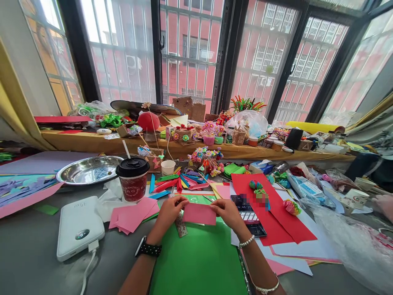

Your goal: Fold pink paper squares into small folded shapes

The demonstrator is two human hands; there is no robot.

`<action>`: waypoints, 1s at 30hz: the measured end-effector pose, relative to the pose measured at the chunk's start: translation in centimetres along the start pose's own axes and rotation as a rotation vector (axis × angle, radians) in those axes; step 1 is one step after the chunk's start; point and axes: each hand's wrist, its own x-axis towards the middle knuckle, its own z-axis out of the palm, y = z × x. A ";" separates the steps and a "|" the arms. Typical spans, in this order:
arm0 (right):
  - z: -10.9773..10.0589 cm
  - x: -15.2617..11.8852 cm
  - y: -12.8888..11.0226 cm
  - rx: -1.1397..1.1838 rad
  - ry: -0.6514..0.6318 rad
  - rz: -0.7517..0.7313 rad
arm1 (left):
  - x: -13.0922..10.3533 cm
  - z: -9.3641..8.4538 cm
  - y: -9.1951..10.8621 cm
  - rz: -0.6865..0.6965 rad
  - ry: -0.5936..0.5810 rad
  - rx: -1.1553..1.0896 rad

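A small pink paper rectangle (199,214) is stretched level between my two hands, above a green sheet (199,258). My left hand (172,213) pinches its left end, and my right hand (226,213) pinches its right end. Under the left hand lies a narrow patterned strip (181,227), partly hidden. A smartphone (250,217) with lit digits lies just right of my right hand. Several more pink paper pieces (132,215) are spread in a loose pile left of my left hand.
A lidded paper cup (133,180) with a straw stands behind the pink pile. A white power bank (80,227) with a cable lies at left, near a steel tray (66,177). Red sheets (276,225) and a plastic bag (344,241) lie right. Folded paper strips (181,180) lie ahead.
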 end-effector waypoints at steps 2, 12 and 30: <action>0.0 0.0 -0.2 0.001 0.012 0.009 | 0.0 0.0 -0.1 0.004 0.015 0.020; 0.1 -0.1 -0.2 -0.048 0.133 -0.020 | -0.1 0.4 0.1 -0.013 -0.077 -0.106; 0.5 -0.6 -1.7 -0.107 0.019 -0.119 | -0.5 0.6 0.6 0.031 -0.106 -0.037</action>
